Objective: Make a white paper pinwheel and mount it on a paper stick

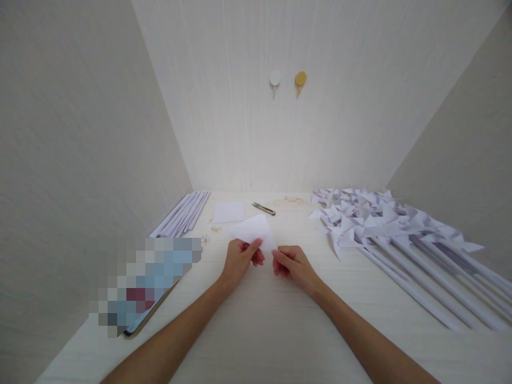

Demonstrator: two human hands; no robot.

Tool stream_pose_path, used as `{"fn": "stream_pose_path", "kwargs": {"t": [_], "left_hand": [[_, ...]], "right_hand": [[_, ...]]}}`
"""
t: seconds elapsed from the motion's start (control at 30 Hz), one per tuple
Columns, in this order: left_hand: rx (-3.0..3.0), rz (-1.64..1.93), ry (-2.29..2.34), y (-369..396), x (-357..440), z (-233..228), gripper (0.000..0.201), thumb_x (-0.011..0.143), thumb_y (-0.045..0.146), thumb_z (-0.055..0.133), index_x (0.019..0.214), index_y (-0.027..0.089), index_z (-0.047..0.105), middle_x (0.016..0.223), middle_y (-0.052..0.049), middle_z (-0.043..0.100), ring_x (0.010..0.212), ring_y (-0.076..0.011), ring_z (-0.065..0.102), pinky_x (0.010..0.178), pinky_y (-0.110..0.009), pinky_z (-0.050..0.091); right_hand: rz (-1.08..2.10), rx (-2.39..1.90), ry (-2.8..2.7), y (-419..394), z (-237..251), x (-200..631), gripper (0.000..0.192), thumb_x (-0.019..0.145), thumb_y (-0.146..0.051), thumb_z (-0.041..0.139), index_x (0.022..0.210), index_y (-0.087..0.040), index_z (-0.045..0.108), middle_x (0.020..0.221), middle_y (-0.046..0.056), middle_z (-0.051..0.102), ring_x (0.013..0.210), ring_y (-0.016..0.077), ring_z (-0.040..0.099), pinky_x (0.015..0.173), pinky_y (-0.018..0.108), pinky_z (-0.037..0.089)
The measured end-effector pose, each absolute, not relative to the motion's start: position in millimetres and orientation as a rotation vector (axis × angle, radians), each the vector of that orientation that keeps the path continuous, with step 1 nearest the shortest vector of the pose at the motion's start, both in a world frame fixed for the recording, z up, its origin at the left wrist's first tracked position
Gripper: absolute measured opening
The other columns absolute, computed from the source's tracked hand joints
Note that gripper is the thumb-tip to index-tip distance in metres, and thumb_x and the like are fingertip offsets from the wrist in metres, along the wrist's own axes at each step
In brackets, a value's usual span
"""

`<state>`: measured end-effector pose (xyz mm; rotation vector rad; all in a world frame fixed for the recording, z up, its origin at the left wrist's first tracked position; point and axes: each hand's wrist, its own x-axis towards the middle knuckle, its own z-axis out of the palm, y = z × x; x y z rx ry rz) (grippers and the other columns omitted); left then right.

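A white sheet of paper point(253, 228) is held up just above the table between both hands. My left hand point(242, 257) pinches its lower edge, thumb on top and fingers curled beneath. At the sheet's lower right corner, my right hand point(291, 260) is closed, thumb and forefinger pinching the tip. Beyond the paper lies a small pair of thread snips point(263, 208). A flat white stack of paper point(229, 212) rests behind and to the left.
Rolled paper sticks point(184, 216) lie at the back left, near a pixelated object point(154, 288). Paper pinwheels point(372, 218) on sticks pile up at right. Small pale bits point(216, 229) dot the table point(256, 330). Walls enclose three sides; two hooks point(275, 78) hang on the back one.
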<state>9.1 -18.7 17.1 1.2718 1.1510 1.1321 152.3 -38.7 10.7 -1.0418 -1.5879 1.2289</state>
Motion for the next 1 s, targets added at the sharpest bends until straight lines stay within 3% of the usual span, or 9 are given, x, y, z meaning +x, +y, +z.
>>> {"fn": "stream_pose_path", "kwargs": {"t": [0.13,0.27,0.5,0.7,1.0], "left_hand": [[1.29,1.077,1.146,-22,11,18,0.038,0.07,0.036,0.053,0.039,0.013,0.057,0.035,-0.003,0.053,0.033,-0.0081,0.045,0.038,-0.02,0.036],[1.261,1.123,1.111,-23,11,18,0.04,0.07,0.037,0.052,0.039,0.013,0.056,0.035,-0.003,0.053,0.032,-0.0079,0.045,0.036,-0.02,0.035],[1.062,1.52,1.093,-5,-4,16,0.027,0.068,0.035,0.056,0.052,0.014,0.052,0.042,0.002,0.056,0.036,-0.0073,0.049,0.036,-0.017,0.034],[1.075,1.532,1.082,0,-12,15,0.026,0.069,0.032,0.055,0.053,0.013,0.052,0.047,-0.001,0.059,0.038,-0.0077,0.051,0.038,-0.018,0.036],[1.034,1.685,1.099,2,-12,13,0.021,0.069,0.033,0.054,0.059,0.015,0.05,0.042,0.004,0.051,0.038,-0.0077,0.049,0.037,-0.017,0.034]], "right_hand": [[1.205,-1.112,-1.658,-39,9,153,0.049,0.073,-0.05,0.042,0.036,-0.019,0.034,0.033,-0.006,0.03,0.033,0.0047,0.022,0.037,0.022,0.016],[1.187,-1.14,-1.645,-37,12,153,0.048,0.069,-0.054,0.044,0.038,-0.02,0.03,0.035,-0.008,0.023,0.035,0.0043,0.018,0.037,0.023,0.013],[1.193,-1.181,-1.647,-35,9,156,0.047,0.071,-0.054,0.039,0.039,-0.02,0.034,0.034,-0.006,0.031,0.033,0.0049,0.023,0.037,0.022,0.017],[1.19,-1.146,-1.693,-35,8,156,0.048,0.075,-0.05,0.039,0.039,-0.019,0.036,0.034,-0.005,0.033,0.034,0.0049,0.025,0.038,0.021,0.019],[1.301,-1.076,-1.808,-38,7,157,0.047,0.076,-0.049,0.042,0.043,-0.017,0.044,0.037,-0.004,0.039,0.035,0.005,0.028,0.038,0.021,0.02]]}}
